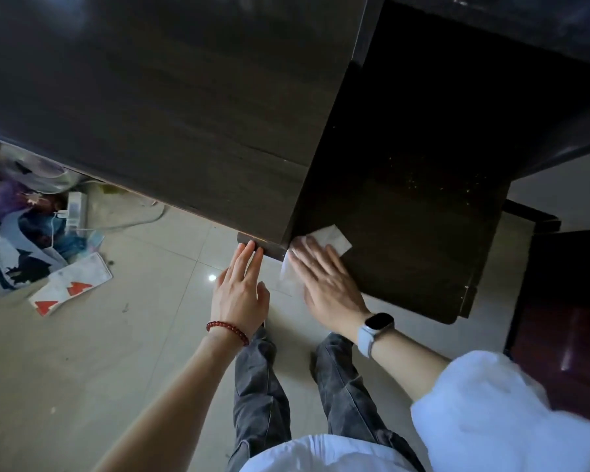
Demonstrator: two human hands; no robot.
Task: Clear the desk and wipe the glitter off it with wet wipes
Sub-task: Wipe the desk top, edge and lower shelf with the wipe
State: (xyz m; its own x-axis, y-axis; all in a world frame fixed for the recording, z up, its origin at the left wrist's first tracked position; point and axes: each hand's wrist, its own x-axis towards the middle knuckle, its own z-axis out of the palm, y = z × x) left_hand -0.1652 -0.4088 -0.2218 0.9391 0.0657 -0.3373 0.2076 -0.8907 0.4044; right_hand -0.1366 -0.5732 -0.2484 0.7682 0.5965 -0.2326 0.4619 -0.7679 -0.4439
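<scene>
The dark wooden desk (171, 107) fills the upper view, with a lower dark side surface (406, 199) to its right carrying specks of glitter (457, 180). My right hand (327, 284) lies flat on a white wet wipe (332, 237) at the near left corner of that lower surface; part of the wipe hangs over the edge. My left hand (241, 291) is flat with fingers together, its fingertips touching the desk's near corner. It holds nothing.
Bags and printed packaging (31, 247) lie on the tiled floor at the left, with a white pack with red triangles (70, 289) and a power strip (75, 207). A dark wooden chair or cabinet (566, 318) stands at the right. My legs are below.
</scene>
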